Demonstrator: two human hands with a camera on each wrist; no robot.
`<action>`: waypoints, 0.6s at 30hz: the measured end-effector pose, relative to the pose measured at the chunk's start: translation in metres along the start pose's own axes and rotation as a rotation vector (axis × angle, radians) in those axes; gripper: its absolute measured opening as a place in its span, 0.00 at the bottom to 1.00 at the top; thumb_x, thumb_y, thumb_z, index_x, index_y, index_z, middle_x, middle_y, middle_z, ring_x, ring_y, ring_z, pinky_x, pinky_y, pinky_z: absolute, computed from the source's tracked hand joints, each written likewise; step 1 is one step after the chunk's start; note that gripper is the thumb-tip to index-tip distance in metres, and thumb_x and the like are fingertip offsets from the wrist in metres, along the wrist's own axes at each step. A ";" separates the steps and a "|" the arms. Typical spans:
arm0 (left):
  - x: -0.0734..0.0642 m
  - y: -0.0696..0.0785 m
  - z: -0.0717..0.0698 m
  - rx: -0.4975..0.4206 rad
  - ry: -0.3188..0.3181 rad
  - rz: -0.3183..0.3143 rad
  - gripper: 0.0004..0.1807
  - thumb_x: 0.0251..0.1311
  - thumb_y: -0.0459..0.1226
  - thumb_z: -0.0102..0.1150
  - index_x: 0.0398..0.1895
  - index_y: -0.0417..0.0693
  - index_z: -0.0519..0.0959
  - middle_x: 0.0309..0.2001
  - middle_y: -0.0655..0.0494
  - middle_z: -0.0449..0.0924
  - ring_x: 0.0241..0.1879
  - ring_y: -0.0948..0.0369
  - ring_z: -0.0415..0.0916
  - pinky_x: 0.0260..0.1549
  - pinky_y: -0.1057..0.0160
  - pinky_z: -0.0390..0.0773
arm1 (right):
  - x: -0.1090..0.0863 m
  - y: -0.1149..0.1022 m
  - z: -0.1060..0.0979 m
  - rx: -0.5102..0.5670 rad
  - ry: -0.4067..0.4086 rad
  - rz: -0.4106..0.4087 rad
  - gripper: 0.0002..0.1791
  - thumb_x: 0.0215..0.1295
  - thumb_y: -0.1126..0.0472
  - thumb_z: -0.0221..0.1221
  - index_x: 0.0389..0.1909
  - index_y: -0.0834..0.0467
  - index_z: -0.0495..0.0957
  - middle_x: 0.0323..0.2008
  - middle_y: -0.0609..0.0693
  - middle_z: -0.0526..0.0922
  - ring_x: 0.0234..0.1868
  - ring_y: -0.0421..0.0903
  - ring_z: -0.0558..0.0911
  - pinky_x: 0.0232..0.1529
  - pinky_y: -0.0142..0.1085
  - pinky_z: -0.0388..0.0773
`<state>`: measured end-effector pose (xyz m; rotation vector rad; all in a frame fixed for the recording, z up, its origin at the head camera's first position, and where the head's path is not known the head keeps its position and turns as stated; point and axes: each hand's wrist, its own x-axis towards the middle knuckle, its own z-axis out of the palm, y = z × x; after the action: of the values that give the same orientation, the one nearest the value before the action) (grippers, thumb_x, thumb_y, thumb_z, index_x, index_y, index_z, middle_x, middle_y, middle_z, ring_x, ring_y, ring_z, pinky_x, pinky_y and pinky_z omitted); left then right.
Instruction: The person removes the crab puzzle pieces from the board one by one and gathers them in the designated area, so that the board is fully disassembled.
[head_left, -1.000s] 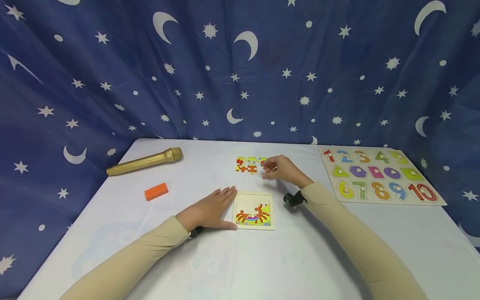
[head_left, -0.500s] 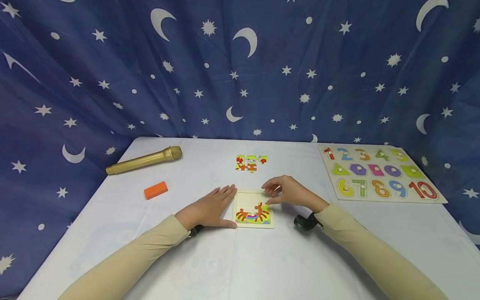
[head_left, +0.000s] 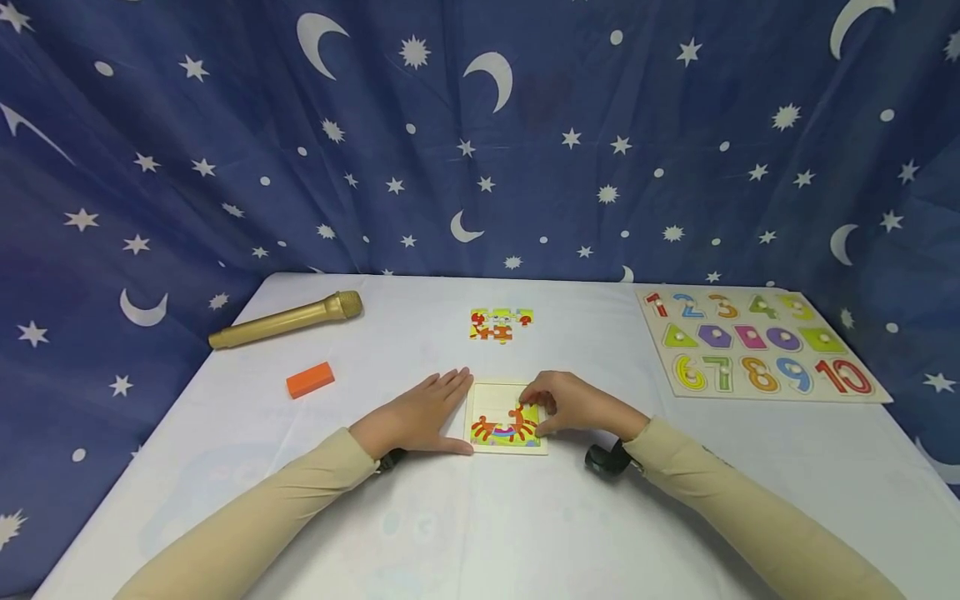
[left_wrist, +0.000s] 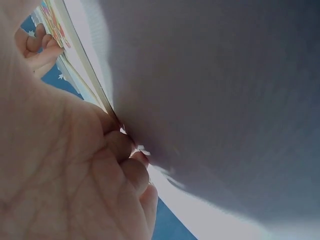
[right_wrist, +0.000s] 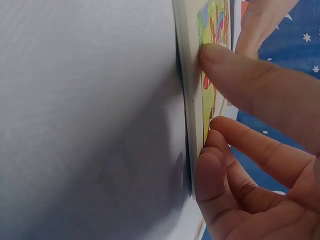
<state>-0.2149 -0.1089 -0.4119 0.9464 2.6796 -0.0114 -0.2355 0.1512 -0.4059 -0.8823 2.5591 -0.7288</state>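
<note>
A small square puzzle tray (head_left: pixel 497 388) lies on the table, its lower part filled with pieces showing an orange animal and a rainbow. My left hand (head_left: pixel 420 418) rests spread against the tray's left edge, thumb near the lower corner. On the opposite side my right hand (head_left: pixel 576 402) curls over the edge, thumb and index finger at either end of a yellow puzzle piece (head_left: pixel 531 413) in the right column. The right wrist view shows the thumb (right_wrist: pixel 235 70) on the picture and other fingertips by the tray rim (right_wrist: pixel 190 100). Several loose puzzle pieces (head_left: pixel 495 325) lie beyond the tray.
A gold toy microphone (head_left: pixel 288 320) lies at the back left, with an orange block (head_left: pixel 310 380) in front of it. At the right is a wooden number and shape board (head_left: pixel 765 350). A dark blue star-patterned curtain (head_left: pixel 420 183) hangs behind the table.
My right hand has come back from beside the loose pieces to the tray's right side, and its fingers now touch the pieces there. The left hand has stayed in place.
</note>
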 end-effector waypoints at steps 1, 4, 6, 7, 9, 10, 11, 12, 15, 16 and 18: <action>0.000 0.000 0.000 -0.002 0.003 0.002 0.58 0.53 0.70 0.46 0.74 0.40 0.44 0.75 0.46 0.42 0.75 0.52 0.42 0.73 0.52 0.48 | 0.000 0.000 0.000 -0.002 -0.002 -0.001 0.22 0.43 0.65 0.73 0.44 0.61 0.81 0.32 0.48 0.77 0.29 0.39 0.70 0.30 0.25 0.71; 0.000 0.000 0.001 -0.004 0.003 0.006 0.58 0.53 0.70 0.46 0.74 0.40 0.44 0.75 0.45 0.42 0.75 0.52 0.42 0.73 0.51 0.48 | 0.000 0.000 0.001 0.004 -0.011 -0.002 0.22 0.44 0.65 0.73 0.44 0.61 0.81 0.31 0.48 0.76 0.29 0.39 0.70 0.29 0.25 0.70; 0.000 0.000 0.001 -0.005 0.001 0.006 0.58 0.53 0.70 0.46 0.74 0.40 0.44 0.75 0.45 0.42 0.75 0.52 0.41 0.73 0.51 0.48 | 0.001 0.000 0.001 0.013 -0.015 -0.006 0.22 0.44 0.65 0.73 0.44 0.61 0.81 0.31 0.49 0.76 0.28 0.39 0.70 0.29 0.25 0.70; 0.000 0.000 0.001 -0.006 0.002 0.005 0.58 0.52 0.70 0.46 0.74 0.40 0.44 0.75 0.45 0.42 0.75 0.52 0.41 0.73 0.51 0.48 | 0.001 0.000 0.001 0.017 -0.017 -0.007 0.23 0.44 0.65 0.73 0.45 0.61 0.81 0.31 0.49 0.76 0.28 0.39 0.70 0.29 0.25 0.71; 0.000 0.000 0.001 -0.004 0.000 0.004 0.58 0.52 0.70 0.46 0.74 0.40 0.44 0.75 0.46 0.42 0.75 0.52 0.41 0.73 0.51 0.48 | 0.001 0.000 0.001 0.018 -0.019 -0.009 0.23 0.44 0.65 0.72 0.45 0.60 0.81 0.32 0.49 0.75 0.29 0.39 0.70 0.29 0.25 0.71; 0.001 0.000 0.001 -0.002 0.000 0.002 0.58 0.52 0.70 0.46 0.74 0.40 0.44 0.75 0.46 0.42 0.75 0.52 0.41 0.73 0.51 0.48 | 0.001 0.000 0.001 0.019 -0.018 -0.008 0.23 0.44 0.65 0.72 0.45 0.60 0.81 0.32 0.49 0.75 0.29 0.39 0.69 0.28 0.25 0.70; 0.001 0.000 0.001 -0.003 0.000 0.002 0.58 0.52 0.70 0.46 0.74 0.40 0.44 0.75 0.46 0.42 0.75 0.52 0.41 0.73 0.51 0.48 | 0.001 0.000 0.001 0.018 -0.015 -0.008 0.23 0.44 0.65 0.72 0.45 0.60 0.81 0.32 0.48 0.75 0.29 0.39 0.69 0.28 0.25 0.70; 0.001 0.000 0.001 -0.002 0.001 0.002 0.58 0.52 0.70 0.46 0.74 0.40 0.44 0.75 0.46 0.42 0.75 0.52 0.42 0.73 0.51 0.48 | 0.001 0.000 0.001 0.019 -0.014 -0.007 0.23 0.44 0.65 0.72 0.45 0.60 0.81 0.32 0.48 0.74 0.29 0.40 0.69 0.29 0.25 0.70; 0.001 0.000 0.001 -0.002 0.002 0.001 0.58 0.52 0.70 0.46 0.74 0.40 0.44 0.75 0.46 0.42 0.75 0.52 0.42 0.73 0.51 0.48 | 0.001 -0.002 0.001 0.017 -0.002 -0.010 0.23 0.44 0.65 0.73 0.45 0.59 0.80 0.31 0.48 0.74 0.29 0.40 0.69 0.28 0.26 0.70; 0.001 0.000 0.001 -0.003 0.002 0.001 0.58 0.53 0.70 0.46 0.74 0.40 0.44 0.75 0.46 0.42 0.75 0.52 0.42 0.73 0.51 0.48 | 0.001 -0.002 0.001 0.019 0.004 -0.010 0.23 0.44 0.65 0.73 0.45 0.58 0.80 0.31 0.48 0.74 0.29 0.40 0.69 0.28 0.26 0.71; 0.001 0.000 0.001 -0.005 0.004 0.005 0.58 0.53 0.70 0.46 0.74 0.39 0.44 0.75 0.45 0.43 0.75 0.51 0.42 0.72 0.51 0.48 | 0.000 -0.003 0.002 0.024 0.014 -0.010 0.23 0.43 0.66 0.73 0.44 0.58 0.80 0.32 0.48 0.74 0.29 0.40 0.70 0.29 0.26 0.71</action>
<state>-0.2152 -0.1090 -0.4133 0.9526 2.6800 -0.0013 -0.2334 0.1483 -0.4058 -0.8852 2.5547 -0.7700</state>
